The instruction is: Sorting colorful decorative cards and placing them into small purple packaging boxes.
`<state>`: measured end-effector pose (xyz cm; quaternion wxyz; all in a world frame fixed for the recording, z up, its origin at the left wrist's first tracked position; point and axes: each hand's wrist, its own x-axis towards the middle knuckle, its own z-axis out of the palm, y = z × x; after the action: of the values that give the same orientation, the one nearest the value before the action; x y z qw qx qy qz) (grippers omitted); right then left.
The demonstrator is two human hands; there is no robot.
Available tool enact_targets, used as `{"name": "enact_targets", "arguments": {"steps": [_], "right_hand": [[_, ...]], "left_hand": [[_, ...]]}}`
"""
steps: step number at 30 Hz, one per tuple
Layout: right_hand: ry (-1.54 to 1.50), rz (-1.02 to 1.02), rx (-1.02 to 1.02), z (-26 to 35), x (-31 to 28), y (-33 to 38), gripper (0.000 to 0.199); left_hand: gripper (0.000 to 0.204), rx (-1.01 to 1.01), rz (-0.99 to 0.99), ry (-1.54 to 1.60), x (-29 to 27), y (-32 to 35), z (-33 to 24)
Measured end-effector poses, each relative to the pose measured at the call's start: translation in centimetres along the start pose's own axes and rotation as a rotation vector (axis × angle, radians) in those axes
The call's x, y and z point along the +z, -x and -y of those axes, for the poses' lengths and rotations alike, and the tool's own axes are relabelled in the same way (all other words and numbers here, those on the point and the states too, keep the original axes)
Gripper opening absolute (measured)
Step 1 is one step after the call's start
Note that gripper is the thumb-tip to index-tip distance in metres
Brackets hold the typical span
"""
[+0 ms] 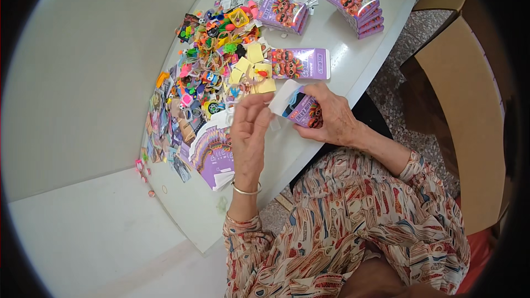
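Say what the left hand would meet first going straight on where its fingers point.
Most likely the white flap of the purple box held in the right hand, just right of the left hand; depth is unclear.

Head-worn fisheye — faces down; near left hand (249,129), right hand (335,117); table (193,204) beyond.

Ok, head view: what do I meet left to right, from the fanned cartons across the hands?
Fanned purple cartons → left hand → held purple box → right hand → brown cardboard box.
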<state>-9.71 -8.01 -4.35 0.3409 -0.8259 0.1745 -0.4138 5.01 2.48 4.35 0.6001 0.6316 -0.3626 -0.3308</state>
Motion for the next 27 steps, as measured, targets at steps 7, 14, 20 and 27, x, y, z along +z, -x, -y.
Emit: {"name": "enact_targets", "arguments": {"steps": [7, 14, 20, 27], "right_hand": [[-0.048, -0.011, -0.035, 0.3, -0.5, -0.1, 0.078], [0.019, 0.001, -0.102, -0.2, -0.7, -0.1, 0.08], [0.003, 0.066, 0.085, 0.0, -0.4, 0.3, 0.087], [0.055, -0.021, 0.016, 0.0, -0.1, 0.0, 0.087]], "left_hand": [[0.029, -0.297, 0.239, 0.066, 0.2, -0.5, 2.1], [0.034, -0.06, 0.215, -0.248, 2.1, 0.8, 1.3], [0.031, 0.153, 0.128, -0.428, 2.9, 1.1, 1.7], [0.025, 0.071, 0.0, -0.387, 3.8, 0.4, 1.3]]}}
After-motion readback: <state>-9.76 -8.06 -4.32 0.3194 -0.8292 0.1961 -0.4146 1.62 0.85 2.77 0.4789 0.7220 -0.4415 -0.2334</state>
